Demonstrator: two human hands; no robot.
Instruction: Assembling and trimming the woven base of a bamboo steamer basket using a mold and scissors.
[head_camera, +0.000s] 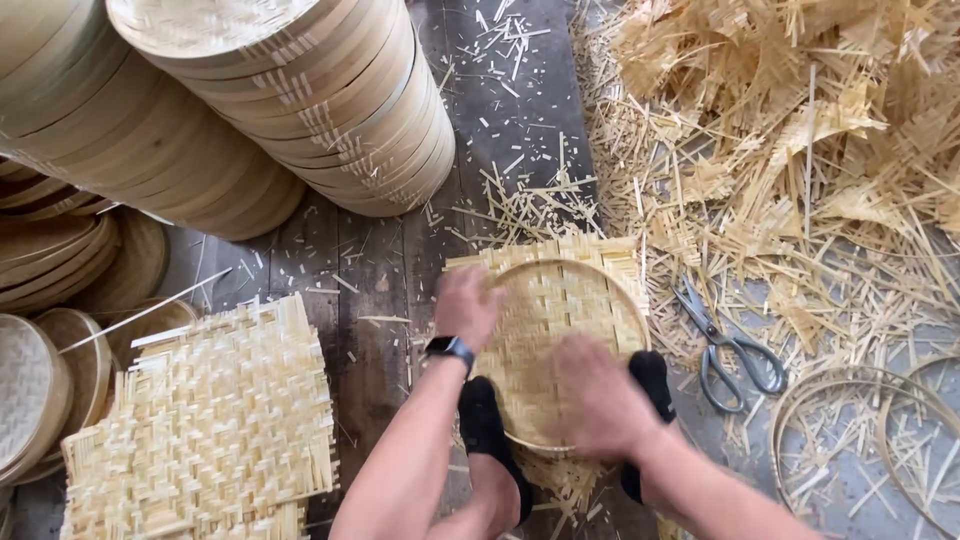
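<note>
Both hands (467, 305) (598, 400) blurred, half hiding woven mat (545, 310).

A round bamboo hoop (610, 285) lies flat on a square mat of woven bamboo strips (545, 320). Both are pale yellow. The mat looks like a checkerboard, and its frayed corners poke out past the hoop at the top. The mat bends down inside the hoop like a shallow bowl. The hoop and mat lie just left of the metal scissors (728, 350). The left hand (466, 305) presses on the mat's left part, farther from the scissors. The right hand (598, 395) presses on its near part, closer to the scissors.
</note>
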